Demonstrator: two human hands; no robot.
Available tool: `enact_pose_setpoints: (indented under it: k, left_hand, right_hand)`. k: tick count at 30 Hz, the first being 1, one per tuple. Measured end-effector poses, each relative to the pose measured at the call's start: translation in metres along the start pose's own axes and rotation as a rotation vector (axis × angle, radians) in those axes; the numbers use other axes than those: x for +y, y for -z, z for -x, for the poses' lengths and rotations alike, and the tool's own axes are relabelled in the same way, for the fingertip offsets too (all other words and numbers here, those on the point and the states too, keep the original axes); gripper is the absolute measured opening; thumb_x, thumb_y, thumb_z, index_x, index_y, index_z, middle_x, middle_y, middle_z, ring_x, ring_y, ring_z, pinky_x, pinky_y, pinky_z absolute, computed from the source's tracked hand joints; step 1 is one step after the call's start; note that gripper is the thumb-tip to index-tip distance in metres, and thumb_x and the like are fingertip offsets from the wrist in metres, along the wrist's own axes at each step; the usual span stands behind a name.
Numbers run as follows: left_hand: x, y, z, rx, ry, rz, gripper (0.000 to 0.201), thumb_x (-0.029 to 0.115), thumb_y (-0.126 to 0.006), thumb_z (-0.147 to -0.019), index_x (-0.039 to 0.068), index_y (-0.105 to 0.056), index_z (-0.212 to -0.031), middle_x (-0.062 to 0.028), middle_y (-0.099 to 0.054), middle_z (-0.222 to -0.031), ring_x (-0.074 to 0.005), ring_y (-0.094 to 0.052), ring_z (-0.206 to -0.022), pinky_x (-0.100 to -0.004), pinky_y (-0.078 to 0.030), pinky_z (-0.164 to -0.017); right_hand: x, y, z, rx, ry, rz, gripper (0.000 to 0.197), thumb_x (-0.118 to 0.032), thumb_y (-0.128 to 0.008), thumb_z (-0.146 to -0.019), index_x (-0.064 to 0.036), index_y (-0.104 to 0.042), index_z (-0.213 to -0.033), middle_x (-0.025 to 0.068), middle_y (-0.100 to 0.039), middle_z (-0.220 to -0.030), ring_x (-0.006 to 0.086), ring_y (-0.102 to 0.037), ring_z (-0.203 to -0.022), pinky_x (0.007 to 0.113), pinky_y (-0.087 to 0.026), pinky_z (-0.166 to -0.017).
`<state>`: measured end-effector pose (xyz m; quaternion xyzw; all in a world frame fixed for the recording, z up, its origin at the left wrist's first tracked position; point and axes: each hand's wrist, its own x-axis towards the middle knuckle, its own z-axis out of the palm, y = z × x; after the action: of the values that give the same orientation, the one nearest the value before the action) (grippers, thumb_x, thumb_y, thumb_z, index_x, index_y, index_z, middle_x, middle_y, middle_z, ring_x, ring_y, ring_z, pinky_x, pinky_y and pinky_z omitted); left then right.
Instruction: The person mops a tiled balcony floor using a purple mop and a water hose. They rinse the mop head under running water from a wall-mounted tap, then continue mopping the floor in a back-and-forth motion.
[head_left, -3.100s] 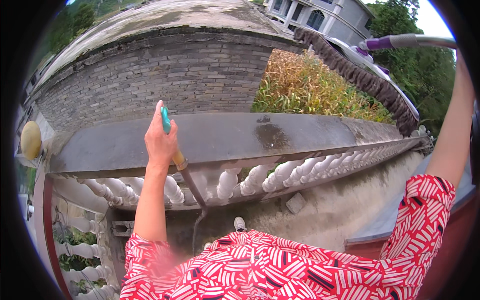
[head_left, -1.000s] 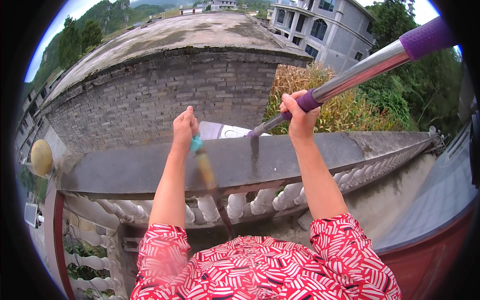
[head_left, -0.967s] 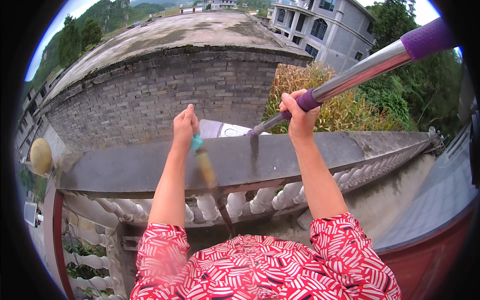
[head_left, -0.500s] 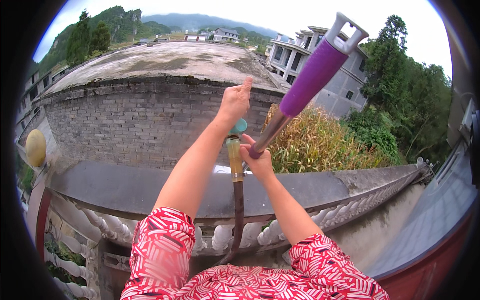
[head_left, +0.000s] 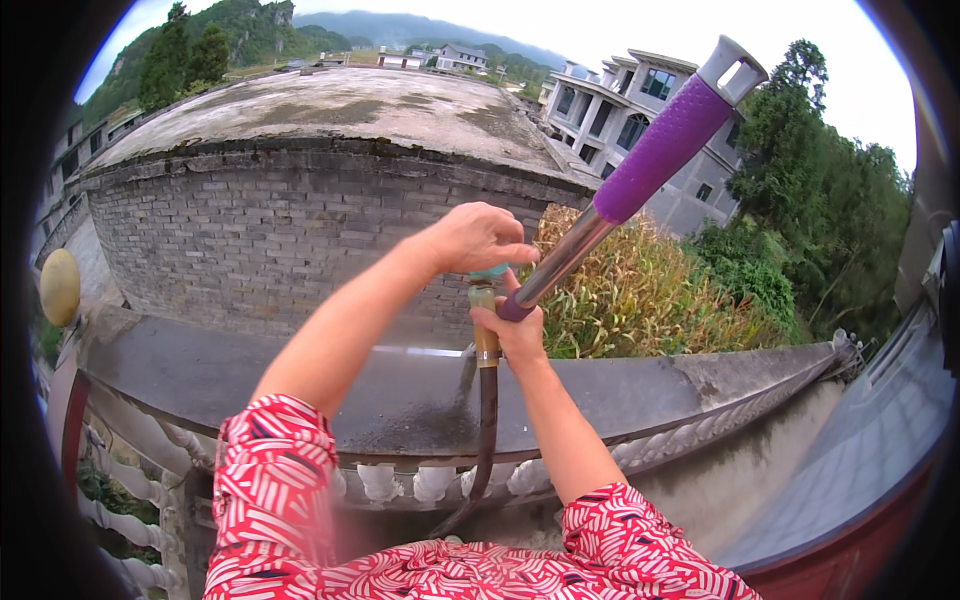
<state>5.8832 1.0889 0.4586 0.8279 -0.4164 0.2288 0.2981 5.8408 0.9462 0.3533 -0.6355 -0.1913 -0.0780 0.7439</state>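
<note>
nearest to me is the person's red, white and black patterned shirt [head_left: 470, 575], with both forearms reaching forward out of its sleeves. the right hand [head_left: 518, 330] is closed around a silver pole [head_left: 572, 258] at its purple collar [head_left: 514, 308], and its thumb side lies against the pale yellow neck of a hose [head_left: 487, 420]; how firmly that neck is gripped i can't tell. the pole slants up and to the right, ending in a thick purple handle [head_left: 662, 155] with a grey loop [head_left: 732, 72] on top.

the left hand [head_left: 480, 238] is just above, fingers half bent over a teal fitting [head_left: 490, 271] at the hose's upper end. i can't tell whether they press on it. below the yellow part sits a metal clamp [head_left: 487, 357], then dark tubing runs down in front of the ledge [head_left: 590, 392], where a dark damp patch [head_left: 425, 418] shows.

white balusters [head_left: 432, 483] stand under the ledge, and a yellowish ball [head_left: 60, 287] tops the left corner. past it rise a grey brick wall [head_left: 260, 235], dry yellow plants [head_left: 620, 290], a flat roof [head_left: 340, 100], a grey building [head_left: 600, 120], and hills [head_left: 400, 30] farthest off.
</note>
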Motion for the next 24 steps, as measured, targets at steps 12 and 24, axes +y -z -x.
enact_pose_setpoints:
  k: [12,24]
  left_hand:
    - [-0.021,0.027,0.024,-0.413,-0.109,-0.803,0.042,0.045,-0.062,-0.066,0.004,-0.061,-0.057,-0.0102,-0.059,-0.056,-0.0265,-0.06,-0.058,-0.035,-0.047,-0.054]
    - [-0.001,-0.048,0.053,0.133,0.443,-0.587,0.05,0.052,-0.056,-0.074,0.004,-0.059,-0.061,-0.0115,-0.058,-0.056,-0.0272,-0.061,-0.059,-0.0351,-0.047,-0.053]
  right_hand:
    - [0.033,-0.012,-0.012,0.055,-0.023,-0.02,0.061,0.005,-0.068,-0.065,-0.0008,-0.045,-0.121,-0.0004,-0.057,-0.072,0.007,-0.054,-0.063,0.022,-0.044,-0.059]
    - [0.057,-0.004,-0.016,0.211,0.024,0.024,0.057,0.008,-0.07,-0.062,-0.0002,-0.051,-0.115,-0.0016,-0.056,-0.076,0.0061,-0.053,-0.065,0.022,-0.045,-0.059]
